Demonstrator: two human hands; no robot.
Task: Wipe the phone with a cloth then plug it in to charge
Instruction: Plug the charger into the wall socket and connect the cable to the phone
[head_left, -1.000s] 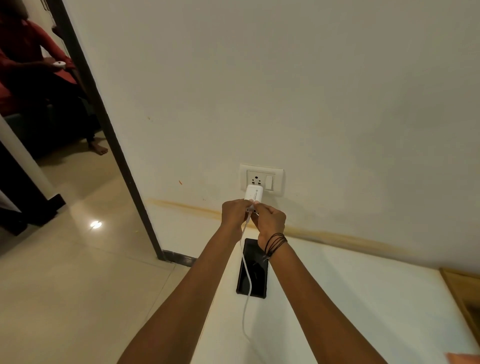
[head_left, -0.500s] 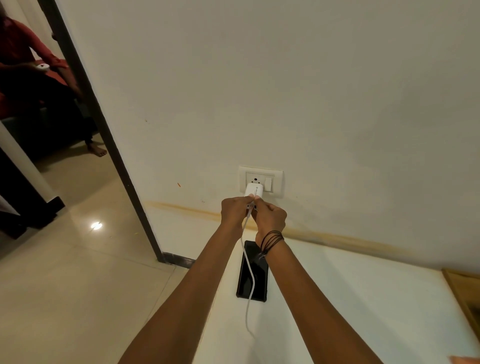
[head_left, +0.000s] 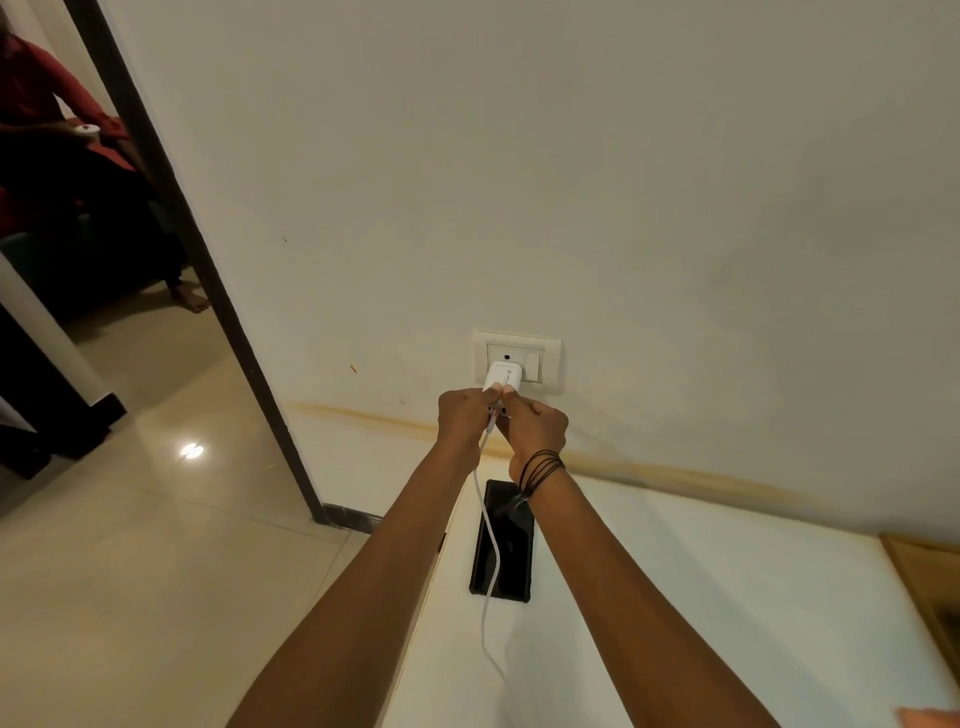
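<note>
White counter (head_left: 727, 597) against cream wall. Left hand (head_left: 464, 418) and right hand (head_left: 535, 434) both pinch charger adapter (head_left: 503, 376) at wall socket (head_left: 517, 361). Phone (head_left: 506, 545) flat below, cable (head_left: 488, 551) draped across. Risk: misaligned pins jam; cable tug drags phone off edge.

White tabletop (head_left: 727, 597) with black phone (head_left: 511, 551) and white cable (head_left: 487, 613) on it.
</note>
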